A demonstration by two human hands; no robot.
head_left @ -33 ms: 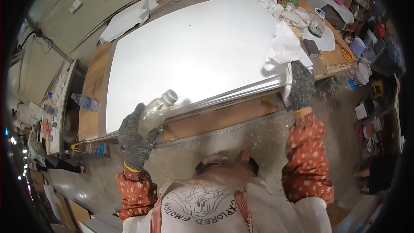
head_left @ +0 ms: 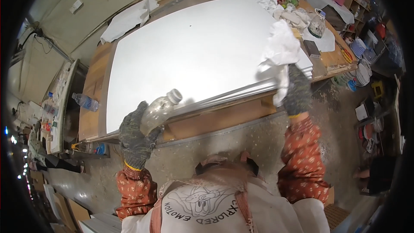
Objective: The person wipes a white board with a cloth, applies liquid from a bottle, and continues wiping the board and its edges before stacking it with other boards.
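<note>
The gloved left hand [head_left: 137, 137] grips a clear plastic bottle [head_left: 158, 110] at the large white flat panel's [head_left: 189, 56] near edge. The gloved right hand [head_left: 296, 89] clutches a white crumpled cloth [head_left: 279, 49] on that panel's right corner.

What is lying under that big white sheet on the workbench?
Under the white sheet, more thin sheets show as stacked edges along its near side, resting on a wooden table. How far the stack reaches, and the tabletop beneath it, stay covered.
</note>
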